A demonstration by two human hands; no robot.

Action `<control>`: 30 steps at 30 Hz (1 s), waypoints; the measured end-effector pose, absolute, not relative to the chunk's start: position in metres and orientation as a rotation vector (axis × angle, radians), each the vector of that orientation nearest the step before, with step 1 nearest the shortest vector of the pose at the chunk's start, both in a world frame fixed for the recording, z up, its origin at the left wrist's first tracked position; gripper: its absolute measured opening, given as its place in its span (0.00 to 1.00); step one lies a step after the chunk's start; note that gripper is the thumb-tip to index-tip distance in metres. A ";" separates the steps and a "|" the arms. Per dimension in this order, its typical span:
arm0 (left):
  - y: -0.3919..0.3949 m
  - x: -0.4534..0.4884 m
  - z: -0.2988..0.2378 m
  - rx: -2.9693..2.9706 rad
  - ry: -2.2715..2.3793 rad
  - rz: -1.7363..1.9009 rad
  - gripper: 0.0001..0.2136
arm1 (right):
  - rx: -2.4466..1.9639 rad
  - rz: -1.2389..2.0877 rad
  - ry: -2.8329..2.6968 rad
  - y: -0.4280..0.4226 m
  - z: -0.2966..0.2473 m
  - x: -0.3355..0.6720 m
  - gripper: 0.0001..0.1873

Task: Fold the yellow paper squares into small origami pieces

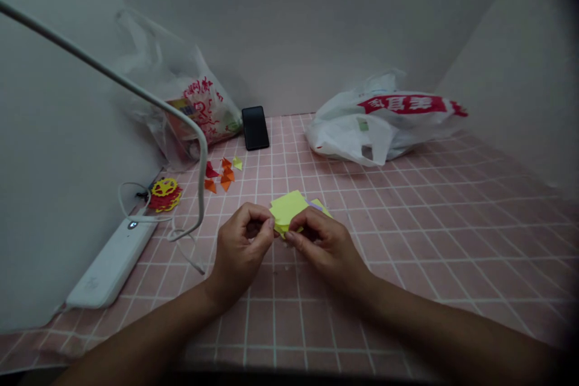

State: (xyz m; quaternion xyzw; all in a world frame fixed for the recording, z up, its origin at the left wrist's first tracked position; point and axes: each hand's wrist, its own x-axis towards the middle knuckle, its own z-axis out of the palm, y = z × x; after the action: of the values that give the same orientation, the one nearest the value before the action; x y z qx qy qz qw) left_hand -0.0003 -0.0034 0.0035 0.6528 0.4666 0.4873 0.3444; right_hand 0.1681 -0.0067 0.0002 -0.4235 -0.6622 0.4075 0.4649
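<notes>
Yellow square paper (pixel 287 206) is between my two hands, at the middle of the table. My left hand (pixel 242 247) is closed, its thumb and forefinger pinched at the paper's left edge. My right hand (pixel 329 247) pinches the near right edge with thumb and curled fingers. Part of the near edge is hidden by the fingertips. Behind my right hand, a purple sheet (pixel 313 205) and another yellow corner show. Farther back on the left lie several small folded paper pieces (pixel 227 178) in orange, red and yellow.
A white cable (pixel 136 89) arches over the left side towards a white power bank (pixel 111 262). Red and yellow cut-out shapes (pixel 165 195) lie beside it. A black phone (pixel 256 128) and plastic bags (pixel 203 102) stand at the back left, another white bag (pixel 353 132) back right.
</notes>
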 end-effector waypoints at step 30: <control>-0.009 0.011 0.011 1.359 1.157 1.213 0.03 | -0.991 1.313 -1.220 -0.005 -0.012 0.162 0.12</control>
State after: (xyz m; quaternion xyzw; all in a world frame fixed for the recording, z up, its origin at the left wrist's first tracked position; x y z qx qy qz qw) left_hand 0.0112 -0.0086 0.0106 0.5552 0.4727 0.4953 0.4723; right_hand 0.1624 -0.0050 -0.0120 -0.4135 -0.5087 0.5475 0.5201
